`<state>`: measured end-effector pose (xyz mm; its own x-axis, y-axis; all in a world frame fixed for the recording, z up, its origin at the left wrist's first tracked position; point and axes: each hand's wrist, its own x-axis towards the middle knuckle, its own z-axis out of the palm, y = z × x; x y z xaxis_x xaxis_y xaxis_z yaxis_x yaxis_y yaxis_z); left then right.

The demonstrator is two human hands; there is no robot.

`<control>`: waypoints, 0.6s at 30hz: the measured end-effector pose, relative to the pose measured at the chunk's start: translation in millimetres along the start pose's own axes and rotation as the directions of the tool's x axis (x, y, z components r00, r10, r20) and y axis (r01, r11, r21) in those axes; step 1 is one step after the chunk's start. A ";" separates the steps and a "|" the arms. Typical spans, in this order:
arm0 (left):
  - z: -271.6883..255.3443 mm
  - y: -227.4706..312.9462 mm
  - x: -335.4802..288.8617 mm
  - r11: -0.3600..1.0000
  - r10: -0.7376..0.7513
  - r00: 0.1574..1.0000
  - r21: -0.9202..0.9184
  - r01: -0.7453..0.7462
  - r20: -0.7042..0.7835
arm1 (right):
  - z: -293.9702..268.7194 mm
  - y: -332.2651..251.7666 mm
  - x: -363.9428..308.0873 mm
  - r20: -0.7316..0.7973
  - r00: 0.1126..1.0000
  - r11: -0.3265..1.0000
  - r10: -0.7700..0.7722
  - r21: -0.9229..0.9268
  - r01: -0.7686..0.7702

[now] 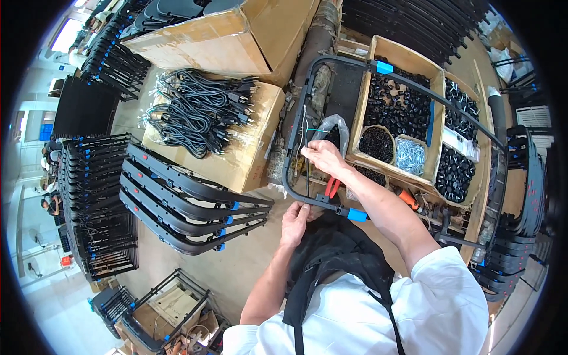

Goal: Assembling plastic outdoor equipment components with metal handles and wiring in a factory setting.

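A black tubular frame (pixel 297 121) with rounded corners and blue bands lies across the bench in front of me. My left hand (pixel 293 225) is closed on its near edge, thumb and fingers pinching the tube. Inside the frame, close to its left side, my right hand (pixel 325 158) is closed, fingertips pinched on a thin cable (pixel 305 124). Part of the cable is hidden by those fingers. Red-handled pliers (pixel 332 188) lie below my right wrist. Just beyond that hand sits a clear plastic bag (pixel 336 131) with dark contents.
Wooden bins (pixel 436 94) of black caps and silver screws (pixel 410 155) stand right. Bundled black cables (pixel 195 112) lie on a cardboard box (pixel 263 136) at left. Several curved black frames (pixel 177 204) are stacked below it. A large open carton (pixel 201 44) stands behind.
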<state>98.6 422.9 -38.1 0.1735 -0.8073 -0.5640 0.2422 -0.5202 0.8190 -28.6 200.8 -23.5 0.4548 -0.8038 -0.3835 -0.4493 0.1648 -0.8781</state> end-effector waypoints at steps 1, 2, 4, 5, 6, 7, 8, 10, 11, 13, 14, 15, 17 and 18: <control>0.0 -0.1 -0.4 1.000 0.001 1.000 -0.005 -0.001 -0.001 | -1.1 -0.1 1.4 0.002 1.000 1.000 -0.001 -0.005 0.001; 0.3 -0.6 -0.6 0.999 -0.025 1.000 -0.039 0.025 -0.008 | -2.5 -0.1 2.5 0.058 0.998 0.998 0.019 0.061 -0.023; -1.0 -2.0 -0.1 0.995 -0.053 0.999 -0.084 0.051 -0.014 | -11.2 -0.9 3.8 0.190 0.982 0.990 0.014 0.137 -0.040; -3.2 -3.4 -1.2 0.990 -0.056 0.998 -0.128 0.053 -0.017 | -22.3 0.1 5.9 0.267 0.964 0.988 -0.009 0.149 -0.032; 1.0 -3.8 0.9 0.984 -0.060 0.998 -0.170 0.059 0.004 | -41.7 23.4 14.4 0.292 0.956 0.999 0.036 -0.010 -0.034; 1.3 -2.8 0.6 0.981 -0.061 0.998 -0.187 0.060 0.002 | -51.1 9.2 5.4 0.096 0.995 0.907 -0.037 -0.415 0.074; 0.2 -1.4 0.5 0.982 -0.076 0.997 -0.172 0.073 -0.013 | -52.7 17.1 8.6 0.030 0.988 0.805 -0.153 -0.576 0.142; -1.0 0.2 1.0 0.981 -0.089 0.996 -0.174 0.083 -0.025 | -51.6 22.8 13.4 0.030 0.937 0.509 -0.347 -0.834 0.215; -1.6 0.0 1.6 0.983 -0.098 0.995 -0.159 0.096 -0.008 | -51.9 31.9 18.6 0.032 0.939 0.497 -0.343 -0.842 0.210; -2.8 -0.7 3.6 0.982 -0.109 0.994 -0.154 0.110 0.012 | -46.8 52.7 31.9 0.268 0.912 0.264 -0.310 -0.898 0.353; -4.3 -0.9 3.9 0.981 -0.121 0.993 -0.151 0.122 0.020 | -36.6 53.8 36.7 0.289 0.936 0.262 -0.203 -0.905 0.336; -6.1 -1.1 4.2 0.980 -0.132 0.991 -0.149 0.135 0.027 | -28.4 55.6 39.5 0.297 0.934 0.254 -0.199 -0.905 0.342; -9.5 0.6 4.1 0.978 -0.132 0.991 -0.157 0.135 0.032 | -10.7 54.2 43.8 0.195 0.964 0.263 -0.183 -0.935 0.239; -11.8 1.5 3.6 0.979 -0.132 0.990 -0.152 0.136 0.042 | -1.0 53.0 48.4 0.126 0.977 0.264 -0.174 -0.950 0.169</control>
<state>110.8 422.6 -40.1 0.1002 -0.7428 -0.6620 0.4062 -0.5769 0.7087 -31.1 170.0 -88.3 0.6189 -0.7419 -0.2579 -0.7719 -0.6353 -0.0245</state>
